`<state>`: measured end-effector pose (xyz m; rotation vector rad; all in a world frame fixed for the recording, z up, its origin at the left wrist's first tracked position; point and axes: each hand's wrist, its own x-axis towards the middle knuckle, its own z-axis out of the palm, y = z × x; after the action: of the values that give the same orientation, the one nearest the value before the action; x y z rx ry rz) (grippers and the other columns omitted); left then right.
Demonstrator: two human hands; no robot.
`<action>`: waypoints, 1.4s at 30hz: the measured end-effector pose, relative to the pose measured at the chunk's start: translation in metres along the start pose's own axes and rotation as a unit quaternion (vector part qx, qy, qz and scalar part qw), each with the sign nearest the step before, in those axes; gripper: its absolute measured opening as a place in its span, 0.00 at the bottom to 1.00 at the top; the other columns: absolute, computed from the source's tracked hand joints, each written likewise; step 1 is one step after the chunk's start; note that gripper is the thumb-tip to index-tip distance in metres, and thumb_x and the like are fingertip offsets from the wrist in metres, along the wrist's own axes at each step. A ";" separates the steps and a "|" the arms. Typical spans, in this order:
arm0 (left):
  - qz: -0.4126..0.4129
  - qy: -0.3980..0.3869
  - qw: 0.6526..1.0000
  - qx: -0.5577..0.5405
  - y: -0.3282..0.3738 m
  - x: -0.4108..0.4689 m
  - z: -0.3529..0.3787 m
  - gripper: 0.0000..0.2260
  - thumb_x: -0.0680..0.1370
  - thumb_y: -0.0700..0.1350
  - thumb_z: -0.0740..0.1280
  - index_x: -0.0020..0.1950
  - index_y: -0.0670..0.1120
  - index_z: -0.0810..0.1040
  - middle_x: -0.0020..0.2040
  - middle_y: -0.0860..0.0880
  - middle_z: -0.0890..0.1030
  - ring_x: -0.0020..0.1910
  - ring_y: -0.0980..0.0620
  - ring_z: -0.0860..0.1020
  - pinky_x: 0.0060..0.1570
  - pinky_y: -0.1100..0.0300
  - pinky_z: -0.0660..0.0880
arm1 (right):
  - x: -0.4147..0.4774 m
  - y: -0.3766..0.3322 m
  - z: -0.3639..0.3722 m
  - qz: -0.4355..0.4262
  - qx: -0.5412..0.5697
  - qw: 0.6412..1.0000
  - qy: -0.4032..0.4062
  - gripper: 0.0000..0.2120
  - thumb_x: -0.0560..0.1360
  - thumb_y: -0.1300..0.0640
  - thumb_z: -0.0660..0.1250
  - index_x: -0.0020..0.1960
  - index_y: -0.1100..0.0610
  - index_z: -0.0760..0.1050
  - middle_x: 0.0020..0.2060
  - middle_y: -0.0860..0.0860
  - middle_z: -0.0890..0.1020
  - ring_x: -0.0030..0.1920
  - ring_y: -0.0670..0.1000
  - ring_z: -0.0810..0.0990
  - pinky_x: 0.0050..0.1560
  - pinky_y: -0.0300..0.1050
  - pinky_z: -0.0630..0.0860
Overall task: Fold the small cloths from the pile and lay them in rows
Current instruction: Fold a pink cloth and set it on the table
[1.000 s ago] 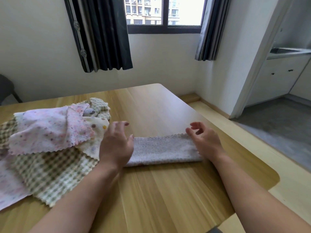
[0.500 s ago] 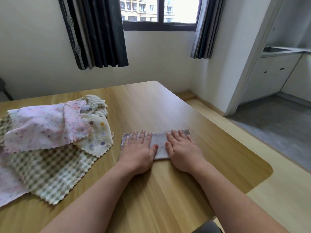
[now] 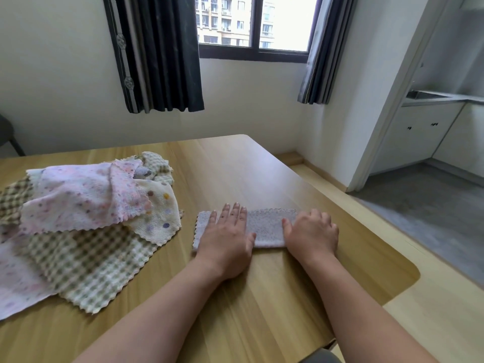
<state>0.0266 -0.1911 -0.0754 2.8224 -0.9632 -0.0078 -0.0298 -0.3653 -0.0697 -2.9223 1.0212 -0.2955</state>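
1. Just right of the pile (image 3: 78, 218), a pale speckled folded cloth (image 3: 264, 229) lies flat on the wooden table (image 3: 235, 166), a short strip running left to right with its scalloped edges along the far side.
2. The left hand (image 3: 227, 231) lies palm-down on the left part of that cloth, fingers straight and pointing to the far side, holding nothing.
3. The right hand (image 3: 311, 233) sits on the cloth's right end with the thumb lying on the fabric and the knuckles raised; the fingers bend down out of sight, so whether they pinch the edge or only press cannot be told.
4. Between the two hands a bare stretch of the cloth shows.
5. The pile is loose and unfolded: a pink spotted cloth (image 3: 78, 200) lies on top, a cream dotted cloth (image 3: 159, 218) pokes out at its right, and a green checked cloth (image 3: 86, 268) spreads beneath toward the near side.
6. The cream cloth's right corner is near the folded cloth but apart from it.
7. Beyond the table's far edge, a window (image 3: 256, 22) sits between a dark curtain (image 3: 162, 53) on the left and a grey curtain (image 3: 324, 48) on the right.
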 end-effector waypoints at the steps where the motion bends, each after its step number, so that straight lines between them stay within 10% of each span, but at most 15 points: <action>1: 0.006 -0.024 1.000 -0.002 0.000 0.000 0.003 0.30 0.85 0.58 0.45 0.83 0.46 0.42 0.84 0.48 0.42 0.82 0.50 0.40 0.80 0.47 0.40 | 0.001 -0.001 -0.001 0.007 0.017 1.000 -0.008 0.24 0.82 0.39 0.55 0.64 0.55 0.75 0.63 0.56 0.76 0.64 0.58 0.71 0.62 0.53 0.69; 11: 0.010 -0.067 0.998 -0.012 -0.005 0.002 0.005 0.32 0.84 0.62 0.44 0.83 0.47 0.40 0.83 0.50 0.40 0.81 0.51 0.38 0.80 0.47 0.39 | 0.010 -0.012 -0.034 0.010 0.251 0.966 -0.054 0.13 0.82 0.48 0.62 0.59 0.56 0.67 0.53 0.57 0.81 0.53 0.59 0.80 0.53 0.55 0.78; 19: -0.001 -0.022 0.991 -0.135 -0.008 0.004 0.000 0.32 0.85 0.60 0.49 0.84 0.47 0.44 0.84 0.50 0.46 0.82 0.52 0.44 0.80 0.48 0.42 | -0.001 -0.040 -0.070 -0.103 0.357 0.927 -0.060 0.24 0.78 0.54 0.71 0.70 0.51 0.65 0.53 0.55 0.79 0.53 0.55 0.79 0.58 0.54 0.79; 24: -0.120 0.123 0.823 -0.542 -0.022 0.011 -0.029 0.23 0.83 0.53 0.63 0.74 0.42 0.73 0.69 0.46 0.79 0.67 0.48 0.77 0.70 0.49 0.71 | -0.008 -0.055 -0.071 -0.140 0.385 0.909 -0.075 0.28 0.77 0.60 0.71 0.73 0.51 0.65 0.48 0.50 0.79 0.49 0.51 0.79 0.53 0.43 0.76; 28: -0.146 0.050 0.674 -0.723 -0.028 0.014 -0.047 0.13 0.85 0.50 0.61 0.62 0.42 0.76 0.49 0.40 0.86 0.45 0.42 0.85 0.47 0.50 0.81 | -0.017 -0.060 -0.063 -0.160 0.397 0.902 -0.046 0.24 0.78 0.57 0.69 0.71 0.49 0.67 0.44 0.48 0.81 0.44 0.46 0.81 0.41 0.34 0.74; 30: -0.124 0.054 0.727 -0.673 -0.028 0.013 -0.043 0.14 0.85 0.46 0.62 0.66 0.41 0.77 0.49 0.41 0.87 0.47 0.41 0.85 0.51 0.49 0.82 | -0.020 -0.060 -0.062 -0.153 0.414 0.897 -0.016 0.20 0.79 0.56 0.68 0.69 0.49 0.69 0.41 0.47 0.81 0.43 0.44 0.81 0.40 0.34 0.75; 33: -0.021 0.101 0.924 -0.368 -0.019 0.003 -0.035 0.18 0.82 0.45 0.63 0.73 0.45 0.75 0.62 0.47 0.83 0.61 0.48 0.80 0.65 0.57 0.73 | -0.022 -0.058 -0.065 -0.126 0.434 0.891 0.027 0.18 0.78 0.57 0.66 0.67 0.49 0.71 0.40 0.47 0.83 0.42 0.46 0.82 0.41 0.37 0.77; 42: -0.017 -0.042 0.995 -0.090 0.021 0.007 0.011 0.58 0.66 0.82 0.46 0.82 0.43 0.35 0.83 0.45 0.40 0.82 0.46 0.39 0.80 0.46 0.42 | -0.022 -0.050 -0.075 -0.137 0.399 0.900 0.114 0.16 0.78 0.63 0.62 0.60 0.50 0.81 0.41 0.46 0.82 0.41 0.47 0.77 0.42 0.26 0.69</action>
<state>0.0185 -0.2132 -0.0830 2.6914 -0.8828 -0.2086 -0.0302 -0.3104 0.0050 -2.2744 0.3392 -0.8496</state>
